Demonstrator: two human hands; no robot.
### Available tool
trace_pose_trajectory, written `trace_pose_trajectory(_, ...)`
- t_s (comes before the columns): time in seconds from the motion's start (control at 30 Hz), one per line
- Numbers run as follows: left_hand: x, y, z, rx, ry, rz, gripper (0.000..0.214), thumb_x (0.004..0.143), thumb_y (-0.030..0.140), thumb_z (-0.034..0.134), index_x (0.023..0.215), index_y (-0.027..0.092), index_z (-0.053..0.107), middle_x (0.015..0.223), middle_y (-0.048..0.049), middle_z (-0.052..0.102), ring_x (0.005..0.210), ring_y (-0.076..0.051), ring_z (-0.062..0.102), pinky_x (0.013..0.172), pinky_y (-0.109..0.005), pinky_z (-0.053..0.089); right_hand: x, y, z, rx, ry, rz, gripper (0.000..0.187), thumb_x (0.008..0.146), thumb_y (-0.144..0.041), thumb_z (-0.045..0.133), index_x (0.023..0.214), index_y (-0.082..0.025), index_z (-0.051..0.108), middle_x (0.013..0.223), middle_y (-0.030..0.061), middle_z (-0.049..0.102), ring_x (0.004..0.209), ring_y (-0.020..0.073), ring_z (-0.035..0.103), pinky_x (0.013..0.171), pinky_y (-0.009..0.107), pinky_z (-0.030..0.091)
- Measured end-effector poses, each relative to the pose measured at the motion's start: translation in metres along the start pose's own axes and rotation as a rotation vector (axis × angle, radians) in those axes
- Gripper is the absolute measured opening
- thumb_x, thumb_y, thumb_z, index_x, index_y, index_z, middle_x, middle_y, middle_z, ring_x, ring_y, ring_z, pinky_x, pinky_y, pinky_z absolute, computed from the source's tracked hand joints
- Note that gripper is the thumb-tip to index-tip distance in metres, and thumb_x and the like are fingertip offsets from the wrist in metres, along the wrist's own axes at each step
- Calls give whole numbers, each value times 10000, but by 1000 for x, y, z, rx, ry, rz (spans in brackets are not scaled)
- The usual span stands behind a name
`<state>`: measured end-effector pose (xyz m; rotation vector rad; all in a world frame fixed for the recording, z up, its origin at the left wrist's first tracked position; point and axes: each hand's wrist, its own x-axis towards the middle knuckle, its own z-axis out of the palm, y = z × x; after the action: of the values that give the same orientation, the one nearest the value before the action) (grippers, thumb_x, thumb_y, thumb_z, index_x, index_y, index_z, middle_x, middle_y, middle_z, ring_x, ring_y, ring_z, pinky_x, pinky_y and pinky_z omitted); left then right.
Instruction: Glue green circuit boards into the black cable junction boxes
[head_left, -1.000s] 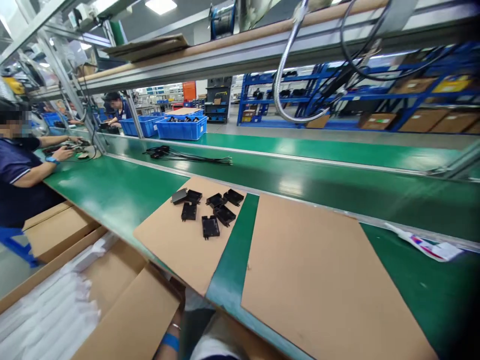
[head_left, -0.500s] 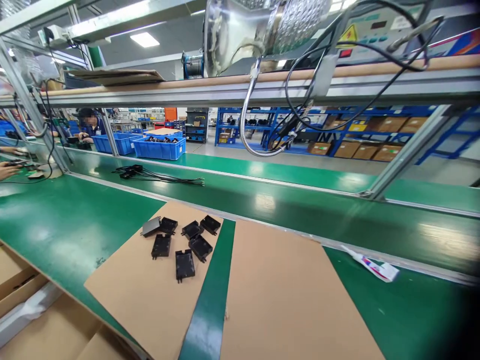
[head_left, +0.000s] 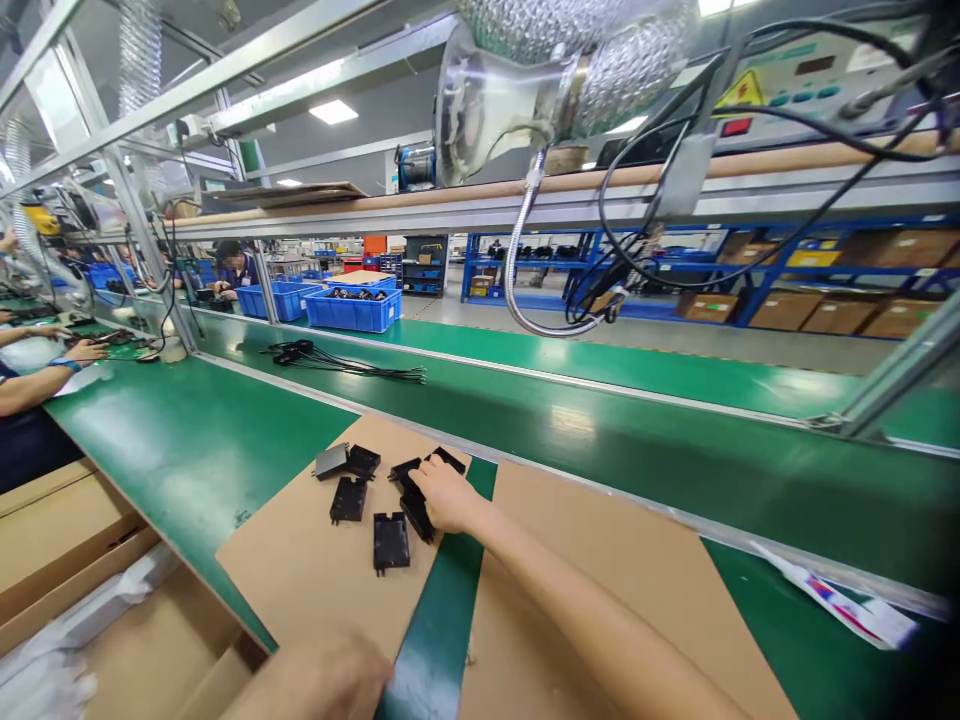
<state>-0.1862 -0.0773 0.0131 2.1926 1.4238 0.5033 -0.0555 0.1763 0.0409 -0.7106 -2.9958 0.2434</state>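
My right hand (head_left: pixel 448 497) reaches over the left cardboard sheet (head_left: pixel 300 590), its fingers closed on a small black plastic case (head_left: pixel 417 516). That case looks tilted, and my fingers hide part of it. Right beside it, two more cases (head_left: pixel 449 458) are partly covered by the hand. Other black cases (head_left: pixel 391 541) lie loose to the left, most with their hollow side up; one (head_left: pixel 331 461) shows a flat grey face. Smeared by motion, my left hand (head_left: pixel 319 672) is low in the view over the sheet's near part, its fingers unclear.
A second cardboard sheet (head_left: pixel 570 600) lies under my right forearm. Black cables (head_left: pixel 337 362) rest behind the metal rail. A white tube (head_left: pixel 840 605) lies at right. Open cartons (head_left: pixel 142 640) stand at lower left. A metal hose (head_left: pixel 517 260) hangs ahead. Another person's arm (head_left: pixel 45 380) is far left.
Both my hands have come into view; the right now grips one of the black cases. The camera view has shifted, so the scene sits differently in the picture.
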Motion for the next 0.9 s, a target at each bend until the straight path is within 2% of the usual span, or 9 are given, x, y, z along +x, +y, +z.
trace_pose_trajectory(0.07,24,-21,-20,53,101,-43,306,939,284,553,1245,278,559,1361,-90,488,1196,-264,497,996,-473,438,4,3,11,-62,1,3,201,891,-277,590,1039,-142,611,1137,87,582,1095,239,515,932,439,421)
trace_pose_trajectory(0.13,49,-39,-33,153,157,-58,451,861,101,550,1269,293,550,1408,-86,453,1308,-315,377,1076,-535,314,0,4,19,-93,6,3,213,923,-338,562,1019,-156,615,1125,65,590,1074,217,539,932,439,432)
trace_pose_trajectory(0.27,79,-55,-39,331,76,25,374,755,24,541,1022,260,656,1076,-50,646,1172,-277,490,987,-433,361,-5,9,21,-93,39,20,221,930,-359,545,968,-163,640,1024,57,620,1050,208,545,891,383,446)
trace_pose_trajectory(0.33,82,-54,-38,316,53,49,281,775,52,539,924,257,661,982,-34,650,1036,-234,547,913,-373,386,-4,17,16,-79,69,50,258,941,-396,521,973,-173,646,1005,53,625,1036,200,550,883,364,449)
trace_pose_trajectory(0.43,83,-50,-41,282,36,90,338,728,67,556,990,268,629,1089,-27,615,1005,-215,548,906,-356,377,2,34,9,-83,120,164,284,954,-397,508,1073,-164,615,1102,66,609,1047,203,564,917,414,455)
trace_pose_trajectory(0.53,91,-50,-49,252,12,133,653,596,145,623,1232,240,509,1357,-94,483,1197,-311,459,1023,-461,311,10,47,9,-93,96,254,288,938,-361,551,1136,-156,590,1156,80,598,1024,205,589,890,426,493)
trace_pose_trajectory(0.6,98,-51,-51,232,-19,176,800,532,170,622,1312,216,447,1412,-120,436,1260,-349,401,1068,-501,262,13,52,10,-95,61,283,285,936,-352,559,1143,-158,590,1161,80,598,1007,198,598,867,410,512)
trace_pose_trajectory(0.73,108,-53,-45,160,-40,226,721,554,192,614,1266,226,506,1236,-94,556,1144,-305,485,1034,-439,324,17,56,6,-102,10,330,285,940,-350,553,1152,-162,587,1160,81,598,988,191,604,849,396,523)
trace_pose_trajectory(0.9,106,-53,-39,164,-22,182,655,600,270,671,1238,224,529,1158,-90,562,1072,-300,499,985,-435,352,27,61,-9,-135,9,306,279,943,-353,548,1145,-166,592,1161,85,599,985,188,604,854,391,520)
